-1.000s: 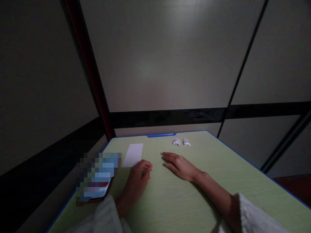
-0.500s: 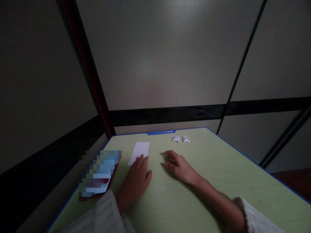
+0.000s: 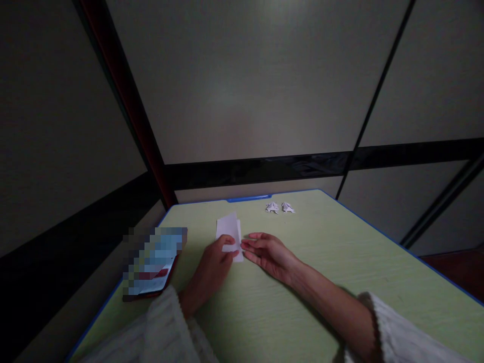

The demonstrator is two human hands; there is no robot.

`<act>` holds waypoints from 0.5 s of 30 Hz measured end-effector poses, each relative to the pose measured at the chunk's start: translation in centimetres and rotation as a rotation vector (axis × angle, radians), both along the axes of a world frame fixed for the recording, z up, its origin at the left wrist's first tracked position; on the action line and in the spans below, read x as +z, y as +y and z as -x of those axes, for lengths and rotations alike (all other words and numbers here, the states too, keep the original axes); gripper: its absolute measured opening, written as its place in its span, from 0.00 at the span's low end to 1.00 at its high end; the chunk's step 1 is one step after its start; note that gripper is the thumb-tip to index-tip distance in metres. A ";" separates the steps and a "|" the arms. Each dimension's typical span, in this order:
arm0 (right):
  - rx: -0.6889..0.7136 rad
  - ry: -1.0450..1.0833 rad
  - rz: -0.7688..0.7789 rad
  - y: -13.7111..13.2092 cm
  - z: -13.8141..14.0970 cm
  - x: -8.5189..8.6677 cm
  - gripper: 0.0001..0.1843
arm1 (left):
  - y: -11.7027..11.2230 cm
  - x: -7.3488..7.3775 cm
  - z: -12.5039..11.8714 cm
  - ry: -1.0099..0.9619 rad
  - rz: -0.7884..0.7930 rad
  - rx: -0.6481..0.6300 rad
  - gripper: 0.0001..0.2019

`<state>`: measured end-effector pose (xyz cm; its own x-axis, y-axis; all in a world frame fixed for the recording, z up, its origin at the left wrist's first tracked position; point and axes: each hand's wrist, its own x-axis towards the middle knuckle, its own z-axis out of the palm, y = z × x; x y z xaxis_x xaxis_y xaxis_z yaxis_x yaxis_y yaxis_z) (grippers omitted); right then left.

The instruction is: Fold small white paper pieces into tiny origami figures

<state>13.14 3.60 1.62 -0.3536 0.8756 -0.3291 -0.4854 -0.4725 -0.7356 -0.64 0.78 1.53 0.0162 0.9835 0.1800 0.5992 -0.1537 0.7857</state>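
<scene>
A white rectangular sheet of paper (image 3: 229,229) lies near the middle of the green table (image 3: 340,252), its near end lifted. My left hand (image 3: 212,267) pinches that near end between thumb and fingers. My right hand (image 3: 270,252) lies beside it on the right, fingers stretched toward the paper's edge and touching it. Both wrists wear white knitted sleeves.
Two small folded white paper figures (image 3: 280,207) sit side by side at the table's far edge. A phone with a blurred screen (image 3: 153,262) lies at the left edge. A pale wall with dark frames stands behind the table.
My left hand reached to the paper, dragged it toward the middle and lifted its near end. My right hand shifted left until its fingers met the paper.
</scene>
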 end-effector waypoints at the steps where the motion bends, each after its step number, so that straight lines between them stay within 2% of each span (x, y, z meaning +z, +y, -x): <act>1: 0.005 -0.023 -0.018 0.1 0.0 0.0 0.12 | 0.1 -0.1 0.1 -0.047 0.015 0.001 0.08; 5: 0.044 -0.100 -0.121 0.3 0.1 -0.3 0.13 | 0.4 -0.9 0.2 -0.240 0.076 -0.029 0.04; 7: 0.080 -0.155 -0.200 0.2 0.2 -0.5 0.10 | 0.4 -1.0 0.1 -0.235 0.099 -0.047 0.03; 11: 0.160 -0.240 -0.354 -0.2 0.6 -0.6 0.09 | 0.4 -0.7 -0.2 -0.157 0.151 -0.058 0.08; 15: 0.213 -0.247 -0.428 -0.3 0.8 -0.6 0.06 | 0.4 -0.7 -0.1 -0.180 0.176 -0.099 0.11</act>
<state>12.38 3.26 1.02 -0.4950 0.8672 -0.0547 -0.1993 -0.1745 -0.9643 -0.55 1.21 0.82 0.0974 0.9951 0.0150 0.4358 -0.0562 0.8983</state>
